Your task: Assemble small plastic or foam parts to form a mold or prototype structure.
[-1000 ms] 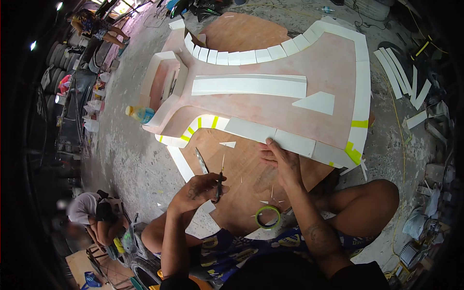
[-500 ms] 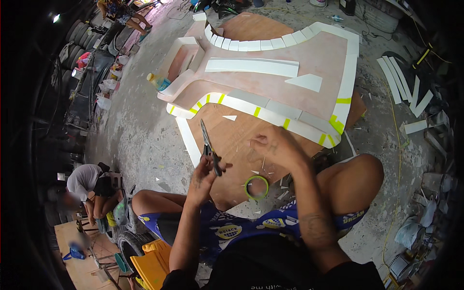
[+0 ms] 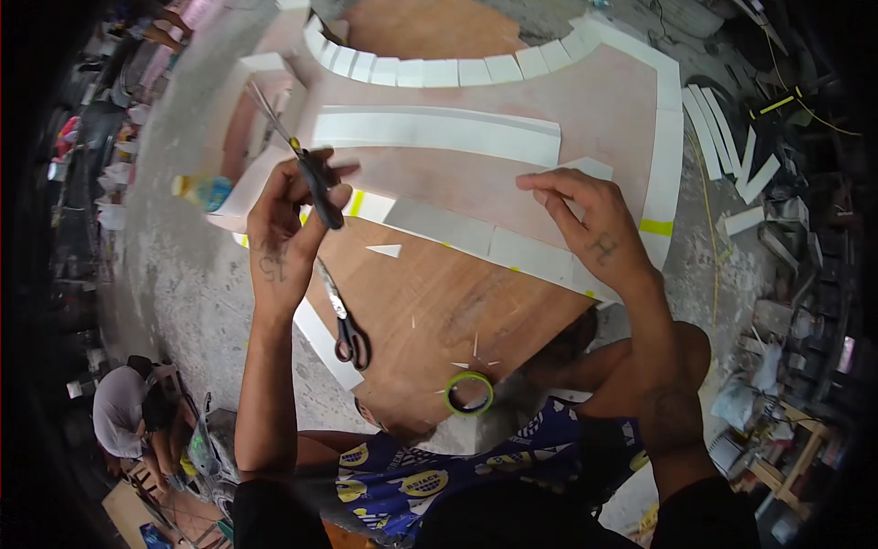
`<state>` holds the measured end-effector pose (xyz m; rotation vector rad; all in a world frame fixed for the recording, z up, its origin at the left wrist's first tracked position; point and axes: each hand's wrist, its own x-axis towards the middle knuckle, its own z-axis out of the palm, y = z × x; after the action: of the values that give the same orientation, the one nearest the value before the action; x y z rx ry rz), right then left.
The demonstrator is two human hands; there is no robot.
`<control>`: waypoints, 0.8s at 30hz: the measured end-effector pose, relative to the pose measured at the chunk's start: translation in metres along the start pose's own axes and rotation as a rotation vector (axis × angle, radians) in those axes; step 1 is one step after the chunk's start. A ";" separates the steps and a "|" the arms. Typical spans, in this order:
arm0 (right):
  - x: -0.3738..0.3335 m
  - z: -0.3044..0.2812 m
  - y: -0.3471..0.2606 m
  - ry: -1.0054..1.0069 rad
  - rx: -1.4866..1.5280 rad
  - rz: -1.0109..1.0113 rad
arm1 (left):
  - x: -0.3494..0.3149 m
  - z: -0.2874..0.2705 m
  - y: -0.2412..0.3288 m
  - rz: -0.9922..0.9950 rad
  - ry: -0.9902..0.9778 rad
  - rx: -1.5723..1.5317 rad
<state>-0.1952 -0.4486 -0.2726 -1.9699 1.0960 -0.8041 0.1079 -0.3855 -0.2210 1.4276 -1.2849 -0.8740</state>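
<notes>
Black scissors (held), aslant forward-left

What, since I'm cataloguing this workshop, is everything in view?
Large flat panel: 1, pinkish, upper centre
Wide flat strip: 1, white, on panel
Tape pieces: several, yellow, panel edge
Wooden board: at least 1, brown, lower centre
Pointed scraps: several, white, on board
Metal scissors: 2, dark handles, one held, one on board
Round tape roll: 1, green, board's edge
Plastic bottle: 1, blue, panel's left
Long flat strips: several, white, right side
People: 2, one in grey, left
Clutter: uncountable, mixed, sides
Left hand: 1, holding scissors
Right hand: 1, over panel
</notes>
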 end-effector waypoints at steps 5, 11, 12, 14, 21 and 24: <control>0.011 0.012 0.018 -0.070 0.091 0.124 | -0.011 0.038 -0.022 -0.166 0.028 -0.089; -0.008 0.003 0.010 -0.119 0.259 0.251 | -0.105 0.068 -0.028 -0.696 0.266 -0.128; -0.008 0.005 0.007 -0.150 0.292 0.250 | -0.127 0.062 -0.039 -0.799 0.321 0.089; -0.006 -0.002 0.002 -0.194 0.301 0.317 | -0.152 0.067 -0.054 -0.854 0.435 0.327; 0.054 0.034 0.015 -0.761 -0.217 -0.513 | -0.205 0.098 -0.146 -1.196 0.536 0.271; 0.056 0.039 0.025 -0.909 -0.251 -0.696 | -0.206 0.117 -0.151 -1.182 0.695 -0.032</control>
<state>-0.1498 -0.4952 -0.3048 -2.5451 -0.0426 -0.0041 0.0005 -0.2140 -0.4166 2.1949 0.1924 -0.9442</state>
